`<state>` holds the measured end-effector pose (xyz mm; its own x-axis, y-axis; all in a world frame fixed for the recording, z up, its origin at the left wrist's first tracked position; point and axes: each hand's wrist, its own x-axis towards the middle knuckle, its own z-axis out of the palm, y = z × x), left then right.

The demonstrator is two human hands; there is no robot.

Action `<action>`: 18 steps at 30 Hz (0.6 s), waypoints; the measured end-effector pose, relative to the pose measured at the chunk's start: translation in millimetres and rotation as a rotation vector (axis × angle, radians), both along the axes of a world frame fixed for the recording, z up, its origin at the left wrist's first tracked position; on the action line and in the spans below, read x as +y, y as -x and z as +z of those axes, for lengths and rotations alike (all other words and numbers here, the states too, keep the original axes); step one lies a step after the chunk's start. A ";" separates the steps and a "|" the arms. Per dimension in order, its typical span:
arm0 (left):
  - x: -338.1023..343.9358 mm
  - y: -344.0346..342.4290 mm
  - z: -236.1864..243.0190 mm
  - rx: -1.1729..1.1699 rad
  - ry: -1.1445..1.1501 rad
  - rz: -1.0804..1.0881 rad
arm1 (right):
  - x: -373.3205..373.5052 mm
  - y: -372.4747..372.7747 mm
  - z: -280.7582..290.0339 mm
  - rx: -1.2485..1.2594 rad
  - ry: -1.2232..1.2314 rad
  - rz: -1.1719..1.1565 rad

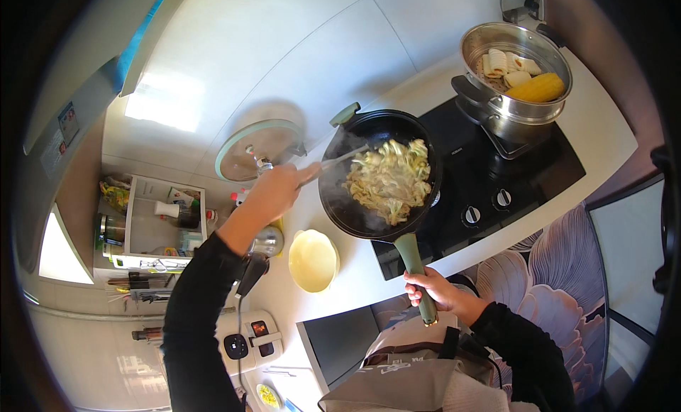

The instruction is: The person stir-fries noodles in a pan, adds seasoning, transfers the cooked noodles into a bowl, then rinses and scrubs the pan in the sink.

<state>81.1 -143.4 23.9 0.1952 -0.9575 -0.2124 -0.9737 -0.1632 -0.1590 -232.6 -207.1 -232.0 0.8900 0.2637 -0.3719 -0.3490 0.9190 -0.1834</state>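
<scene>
My right hand (434,290) is wrapped round the green handle (409,254) of a black wok (340,210) on the hob. Pale yellow-brown strips of food (391,181) lie in the wok, with steam rising. My left hand (280,190) grips a cooking spatula (339,159) from the left, its shaft slanting over the wok's rim. The spatula's far end reaches the food's upper edge and cannot be made out clearly. A pale yellow bowl (313,261) stands on the counter left of the wok, with nothing visible in it.
A steel steamer pot (518,117) with corn and pale rolls stands on the hob's far right. A glass lid (259,149) leans against the wall. Near my left forearm are a kettle (266,242), a white appliance (248,341) and a small dish of chopped yellow-green food (268,396).
</scene>
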 end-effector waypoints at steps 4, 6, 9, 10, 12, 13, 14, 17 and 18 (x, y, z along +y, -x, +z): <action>25.9 35.6 37.1 -0.263 -0.143 0.100 | 0.4 -0.1 -0.7 0.000 -0.010 0.003; 31.9 32.8 41.7 -0.294 -0.146 0.156 | 0.5 -0.7 -0.3 0.013 -0.025 0.004; 33.7 0.4 30.7 -0.126 -0.186 0.209 | 0.6 -0.6 0.5 0.019 -0.008 0.001; 34.7 -15.5 26.5 0.017 -0.246 0.231 | 0.4 -0.3 0.5 0.003 0.002 0.003; 39.2 -43.3 20.2 0.320 -0.408 0.573 | 0.2 -0.1 0.5 0.016 0.000 0.009; 44.1 -54.9 20.0 0.480 -0.502 0.901 | 0.8 0.3 0.5 0.014 -0.018 0.003; 48.9 -64.5 18.4 0.680 -0.564 1.216 | 1.0 -0.2 0.3 0.012 -0.021 0.004; 78.6 -66.2 -7.5 1.186 -0.396 1.299 | 1.3 0.2 -0.5 -0.009 -0.043 0.006; 86.9 -61.1 -29.1 1.280 -0.285 1.264 | 0.7 0.2 -0.8 -0.014 -0.050 0.004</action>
